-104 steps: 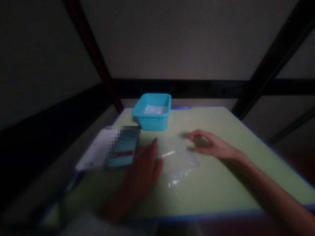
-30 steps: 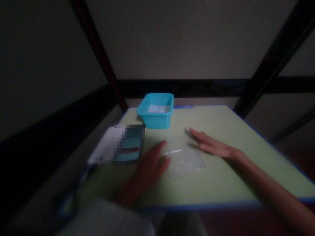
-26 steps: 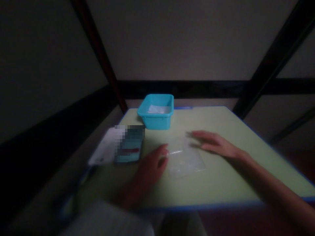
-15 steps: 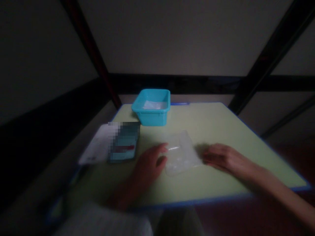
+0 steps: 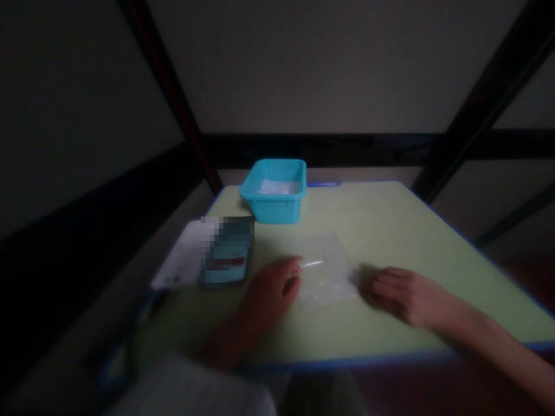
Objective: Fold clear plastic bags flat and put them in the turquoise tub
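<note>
A clear, flat plastic bag (image 5: 327, 274) lies on the table before me, its surface catching a bright glint. My left hand (image 5: 273, 289) is at the bag's left edge, thumb and forefinger bent toward each other on it with a small gap behind the tips. Just beyond the bag's right corner, my right hand (image 5: 401, 294) rests low over the table, fingers together and curled down. Blur and shadow hide its fingertips, so I cannot tell what is in them or whether they touch the bag.
A turquoise plastic basket (image 5: 277, 209) with white sheets (image 5: 280, 187) inside stands toward the back. Left of my hands lie a pixelated dark-edged phone-like object (image 5: 228, 263) and white paper (image 5: 182, 257). The pale table (image 5: 373, 219) has blue edging; a blue strip (image 5: 323, 185) lies at its far edge.
The whole view has shifted slightly, moving things to the right. My left thumb and forefinger have drawn closer together at the bag's edge. My right hand has moved slightly away from the bag.
</note>
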### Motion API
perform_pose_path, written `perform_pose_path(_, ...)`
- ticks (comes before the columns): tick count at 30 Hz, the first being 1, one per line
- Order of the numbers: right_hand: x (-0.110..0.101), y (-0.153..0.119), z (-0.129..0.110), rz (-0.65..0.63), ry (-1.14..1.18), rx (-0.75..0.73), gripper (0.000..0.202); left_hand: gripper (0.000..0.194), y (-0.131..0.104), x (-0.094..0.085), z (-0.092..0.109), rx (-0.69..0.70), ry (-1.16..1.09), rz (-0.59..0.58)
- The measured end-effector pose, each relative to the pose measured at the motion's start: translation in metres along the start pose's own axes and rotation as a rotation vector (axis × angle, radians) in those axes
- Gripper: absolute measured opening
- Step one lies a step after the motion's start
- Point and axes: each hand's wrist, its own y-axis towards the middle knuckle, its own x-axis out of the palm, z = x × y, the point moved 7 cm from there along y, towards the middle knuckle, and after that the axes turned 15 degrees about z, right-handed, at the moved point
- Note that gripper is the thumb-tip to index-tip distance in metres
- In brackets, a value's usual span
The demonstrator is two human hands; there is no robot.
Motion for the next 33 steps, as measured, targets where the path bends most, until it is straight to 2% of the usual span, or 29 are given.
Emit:
perform_pose_path(8, 0.001, 0.004, 0.0, -0.002, 0.038, 0.002, 0.027, 0.03, 0.001, 0.002, 0.0, 0.037, 0.011, -0.012)
perform_pose_path(14, -0.003, 0.004, 0.003, -0.049, 0.0, 0.021, 0.023, 0.03, 0.0, 0.002, 0.001, 0.078, 0.018, -0.027)
perform_pose_path(18, 0.001, 0.001, 0.0, -0.063, -0.015, -0.01, 0.022, 0.029, 0.0, 0.002, 0.003, 0.088, 0.047, -0.043)
perform_pose_path(28, -0.001, 0.004, -0.002, -0.009, -0.059, -0.019, 0.03, 0.025, 0.0, 0.002, 0.007, 0.126, 0.081, -0.043)
perform_pose_path(33, -0.003, 0.006, 0.003, 0.063, -0.039, 0.085, 0.027, 0.031, -0.004, -0.003, 0.023, 0.282, 0.082, -0.051)
